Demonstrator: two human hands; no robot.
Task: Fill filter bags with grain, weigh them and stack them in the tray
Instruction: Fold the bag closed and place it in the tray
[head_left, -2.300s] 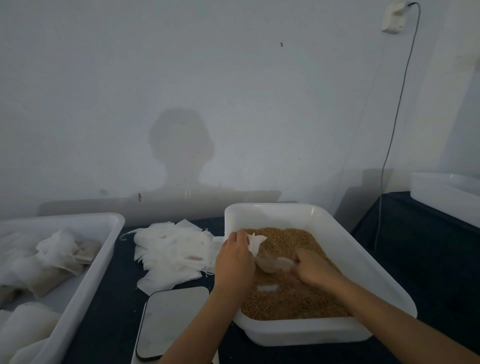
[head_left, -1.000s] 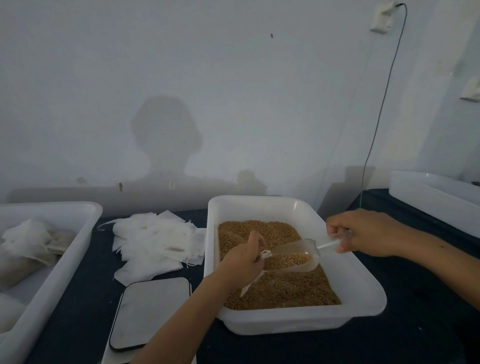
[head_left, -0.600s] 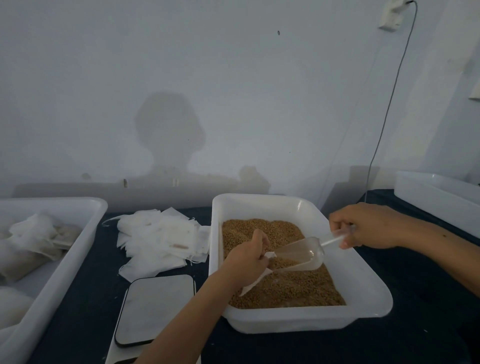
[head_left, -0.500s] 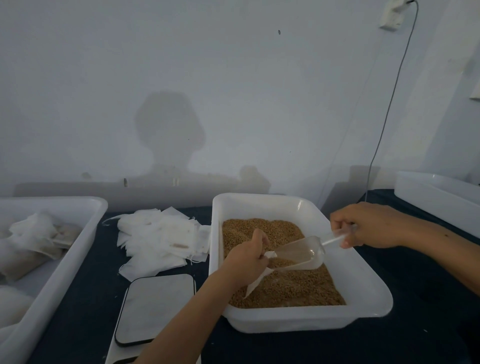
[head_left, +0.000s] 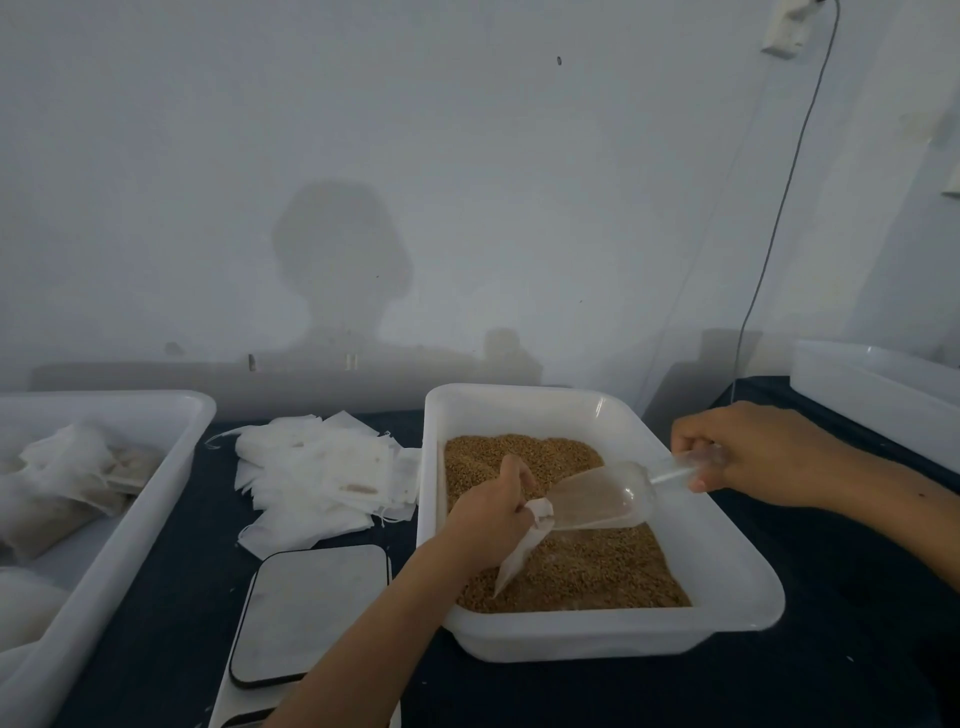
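Left hand (head_left: 488, 525): we pinch the bag (head_left: 522, 551) open over the grain (head_left: 582, 571).
Right hand (head_left: 753, 452): we grip the scoop (head_left: 602, 499), tipped against the bag's mouth.

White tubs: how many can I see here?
3. One at left holds filled bags, one in the middle holds grain, one at far right is cut off by the frame edge.
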